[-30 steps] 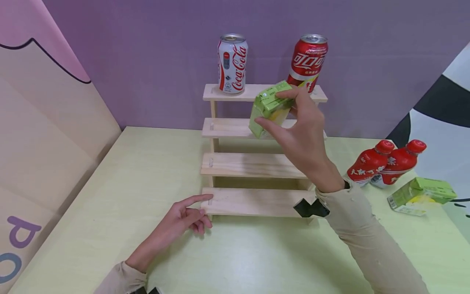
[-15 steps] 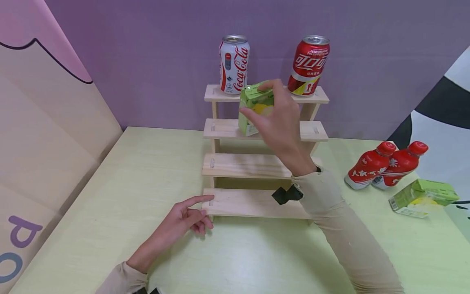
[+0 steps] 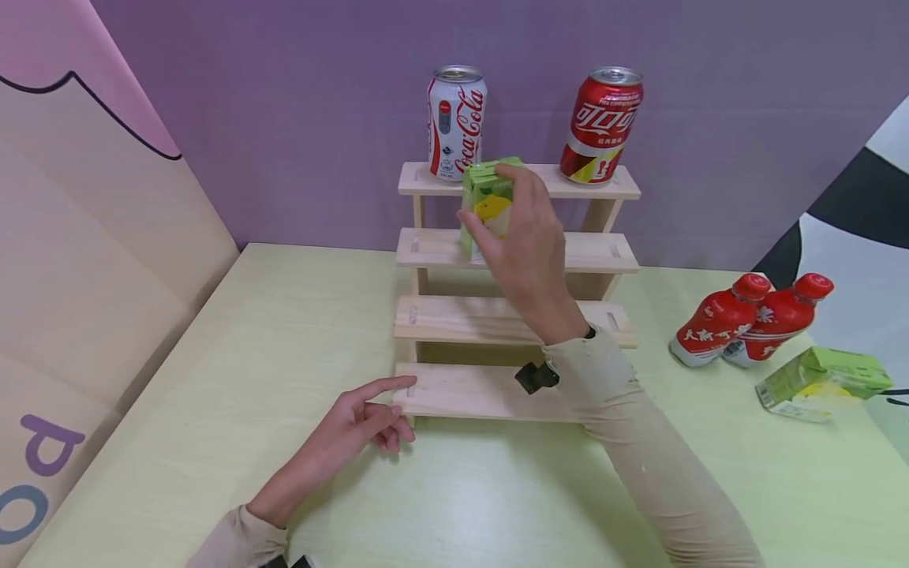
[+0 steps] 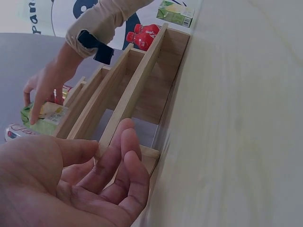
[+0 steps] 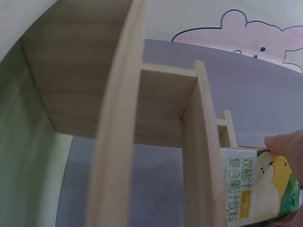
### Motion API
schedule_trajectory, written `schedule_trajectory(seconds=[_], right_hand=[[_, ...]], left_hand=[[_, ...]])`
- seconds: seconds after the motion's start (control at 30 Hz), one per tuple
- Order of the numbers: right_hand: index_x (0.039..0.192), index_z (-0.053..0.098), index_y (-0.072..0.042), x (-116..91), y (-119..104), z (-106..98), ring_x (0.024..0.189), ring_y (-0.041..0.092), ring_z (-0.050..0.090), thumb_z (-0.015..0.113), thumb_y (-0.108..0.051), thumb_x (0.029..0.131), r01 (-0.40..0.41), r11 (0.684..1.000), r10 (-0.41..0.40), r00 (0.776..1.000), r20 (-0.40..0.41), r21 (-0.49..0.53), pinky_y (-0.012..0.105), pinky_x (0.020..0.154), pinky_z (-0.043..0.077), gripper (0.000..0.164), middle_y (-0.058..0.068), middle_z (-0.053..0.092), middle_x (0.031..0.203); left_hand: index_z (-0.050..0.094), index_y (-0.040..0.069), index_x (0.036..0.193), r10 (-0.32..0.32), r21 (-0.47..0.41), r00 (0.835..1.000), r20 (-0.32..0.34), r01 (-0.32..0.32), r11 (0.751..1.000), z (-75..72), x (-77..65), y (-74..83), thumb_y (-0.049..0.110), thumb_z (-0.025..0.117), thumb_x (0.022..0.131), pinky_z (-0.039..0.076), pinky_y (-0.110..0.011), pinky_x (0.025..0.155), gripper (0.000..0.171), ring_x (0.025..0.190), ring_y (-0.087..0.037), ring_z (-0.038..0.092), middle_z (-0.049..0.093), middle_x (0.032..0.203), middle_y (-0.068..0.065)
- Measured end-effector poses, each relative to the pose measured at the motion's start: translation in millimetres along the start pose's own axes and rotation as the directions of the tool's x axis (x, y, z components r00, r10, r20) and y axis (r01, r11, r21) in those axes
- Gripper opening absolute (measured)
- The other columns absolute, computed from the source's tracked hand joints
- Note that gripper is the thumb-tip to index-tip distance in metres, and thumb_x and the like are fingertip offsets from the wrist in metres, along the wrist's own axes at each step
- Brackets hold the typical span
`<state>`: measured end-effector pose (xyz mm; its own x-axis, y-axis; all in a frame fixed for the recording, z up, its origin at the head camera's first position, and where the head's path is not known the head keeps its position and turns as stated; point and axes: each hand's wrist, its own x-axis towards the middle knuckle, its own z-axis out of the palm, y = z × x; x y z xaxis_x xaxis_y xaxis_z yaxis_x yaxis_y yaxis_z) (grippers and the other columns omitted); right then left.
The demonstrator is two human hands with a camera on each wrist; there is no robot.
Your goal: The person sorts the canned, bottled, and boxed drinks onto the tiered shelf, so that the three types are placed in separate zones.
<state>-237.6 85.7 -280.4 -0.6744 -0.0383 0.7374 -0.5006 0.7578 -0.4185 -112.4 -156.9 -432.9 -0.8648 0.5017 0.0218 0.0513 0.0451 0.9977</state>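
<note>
My right hand (image 3: 529, 244) holds a green juice carton (image 3: 490, 209) with a yellow fruit picture. The carton stands upright at the left part of the second tier from the top of a wooden stepped rack (image 3: 461, 319). Printed characters on the carton (image 5: 241, 189) show in the right wrist view. My left hand (image 3: 351, 426) grips the left end of the lowest tier, index finger on top and thumb at the edge; in the left wrist view its other fingers (image 4: 135, 184) curl below. On the top tier stand a white Coca-Cola can (image 3: 457, 122) and a red can (image 3: 602, 126).
Two red bottles (image 3: 713, 319) lean at the right of the table (image 3: 284, 339), one partly behind the other. A second green juice carton (image 3: 820, 383) lies nearby. A purple backdrop (image 3: 319, 142) rises close behind the rack.
My right hand has moved left with the carton, from in front of the red can to the second tier's left part, and the carton is now upright. My left hand has stayed put.
</note>
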Motion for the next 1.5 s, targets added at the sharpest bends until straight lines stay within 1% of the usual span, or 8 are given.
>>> schedule_trajectory(seconds=[0.13, 0.43, 0.67, 0.83, 1.0, 1.23, 1.37, 1.5], right_hand=[[0.142, 0.044, -0.007, -4.8, 6.4, -3.2, 0.119, 0.027, 0.056, 0.074, -0.034, 0.091, 0.050, 0.999, -0.050, 0.998, 0.029, -0.015, 0.039, 0.100, 0.050, 0.066, 0.017, 0.052, 0.137], [0.159, 0.023, -0.018, -13.5, 16.4, -12.6, 0.116, 0.031, 0.052, 0.072, -0.029, 0.093, 0.122, 0.993, -0.119, 0.981, 0.153, -0.008, 0.043, 0.100, 0.049, 0.083, 0.021, 0.044, 0.142], [0.161, 0.011, -0.025, -21.0, 21.9, -22.3, 0.126, 0.036, 0.050, 0.070, -0.026, 0.094, 0.137, 0.990, -0.128, 0.967, 0.221, -0.023, 0.052, 0.103, 0.045, 0.089, 0.021, 0.043, 0.149], [0.161, 0.018, -0.021, -34.9, 24.0, -32.2, 0.130, 0.036, 0.049, 0.070, -0.023, 0.094, 0.167, 0.985, -0.154, 0.965, 0.213, -0.043, 0.051, 0.106, 0.044, 0.085, 0.019, 0.045, 0.149], [0.157, 0.031, -0.016, -47.5, 25.2, -46.5, 0.131, 0.033, 0.049, 0.071, -0.021, 0.093, 0.178, 0.982, -0.164, 0.968, 0.190, -0.058, 0.049, 0.106, 0.044, 0.075, 0.017, 0.048, 0.147], [0.145, 0.047, -0.008, -66.3, 35.2, -73.5, 0.129, 0.032, 0.050, 0.072, -0.016, 0.091, 0.161, 0.984, -0.148, 0.978, 0.145, -0.077, 0.051, 0.104, 0.045, 0.060, 0.013, 0.053, 0.141], [0.139, 0.052, -0.005, -75.6, 41.7, -88.6, 0.126, 0.032, 0.052, 0.073, -0.015, 0.090, 0.155, 0.984, -0.143, 0.982, 0.123, -0.092, 0.052, 0.101, 0.047, 0.054, 0.015, 0.056, 0.136], [0.136, 0.054, -0.003, -83.8, 46.1, -102.8, 0.124, 0.034, 0.053, 0.073, -0.015, 0.090, 0.136, 0.984, -0.122, 0.985, 0.125, -0.118, 0.055, 0.099, 0.048, 0.051, 0.017, 0.057, 0.134]], left_hand=[[0.045, 0.013, 0.149, -0.002, 0.006, 1.000, 0.005, 0.002, 1.000, 1.2, 0.7, 1.6, 0.017, 0.052, 0.105, 0.056, -0.033, 0.070, 0.044, 0.072, -0.023, 0.064, 0.071, 0.092, -0.025], [0.045, 0.012, 0.148, 0.011, 0.015, 1.000, 0.010, -0.011, 1.000, 1.5, -0.9, 0.5, 0.015, 0.052, 0.105, 0.056, -0.034, 0.069, 0.044, 0.071, -0.025, 0.063, 0.071, 0.091, -0.024], [0.045, 0.013, 0.149, -0.011, 0.018, 1.000, 0.004, 0.011, 1.000, 1.4, -0.7, 0.0, 0.016, 0.051, 0.105, 0.056, -0.033, 0.068, 0.044, 0.071, -0.022, 0.064, 0.071, 0.092, -0.023], [0.046, 0.014, 0.148, -0.014, 0.036, 1.000, 0.004, 0.014, 0.999, 1.4, -0.4, 0.2, 0.018, 0.051, 0.106, 0.056, -0.033, 0.067, 0.043, 0.070, -0.024, 0.064, 0.071, 0.092, -0.025], [0.046, 0.013, 0.148, 0.006, 0.046, 1.000, 0.008, -0.006, 0.999, 1.8, -0.9, 0.7, 0.018, 0.051, 0.106, 0.056, -0.033, 0.066, 0.043, 0.070, -0.027, 0.064, 0.070, 0.092, -0.027], [0.045, 0.015, 0.149, -0.003, 0.033, 1.000, 0.009, 0.003, 0.999, 2.8, 0.2, 0.5, 0.019, 0.051, 0.106, 0.056, -0.033, 0.067, 0.043, 0.070, -0.027, 0.064, 0.070, 0.093, -0.026], [0.045, 0.015, 0.149, 0.000, 0.032, 1.000, 0.010, 0.000, 0.999, 2.8, 0.2, -0.1, 0.019, 0.051, 0.106, 0.057, -0.034, 0.067, 0.043, 0.070, -0.026, 0.064, 0.071, 0.092, -0.025], [0.045, 0.013, 0.149, 0.011, 0.031, 1.000, 0.016, -0.011, 0.999, 2.3, -0.7, 0.2, 0.018, 0.051, 0.106, 0.057, -0.035, 0.068, 0.044, 0.071, -0.026, 0.065, 0.071, 0.092, -0.023]])
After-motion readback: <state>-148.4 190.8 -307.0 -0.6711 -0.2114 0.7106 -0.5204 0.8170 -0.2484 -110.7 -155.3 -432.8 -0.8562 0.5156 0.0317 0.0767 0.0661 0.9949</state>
